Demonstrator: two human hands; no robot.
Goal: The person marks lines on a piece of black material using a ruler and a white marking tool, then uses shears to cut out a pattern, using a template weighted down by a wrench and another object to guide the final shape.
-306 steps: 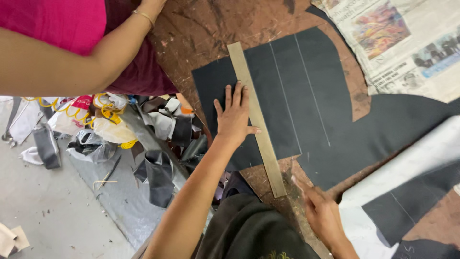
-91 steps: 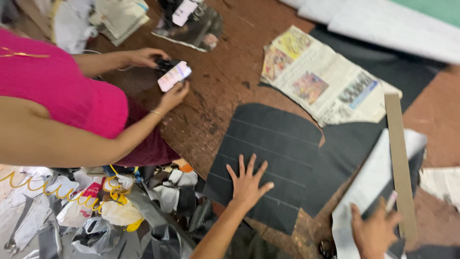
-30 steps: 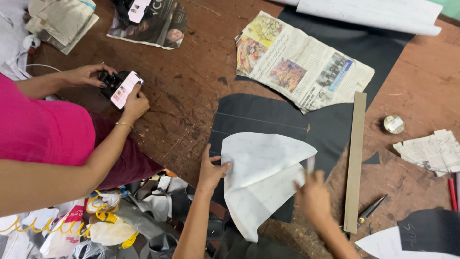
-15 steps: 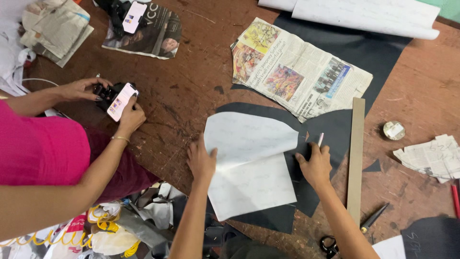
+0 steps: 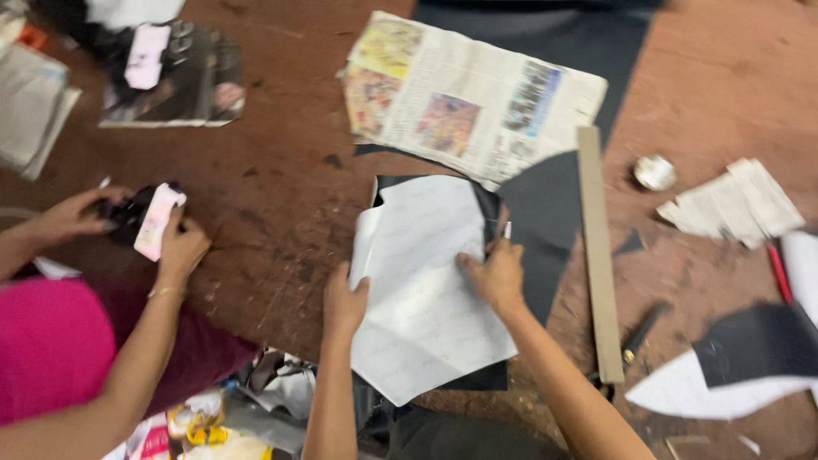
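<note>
Since half a second earlier, we had slid the white paper pattern (image 5: 423, 290) toward 6 o'clock over the black sheet (image 5: 537, 226). Left hand (image 5: 343, 302) pinched its 9 o'clock edge; right hand (image 5: 494, 274) pressed flat at 3 o'clock, holding a small pale marker, so alignment looked nearly settled.
</note>
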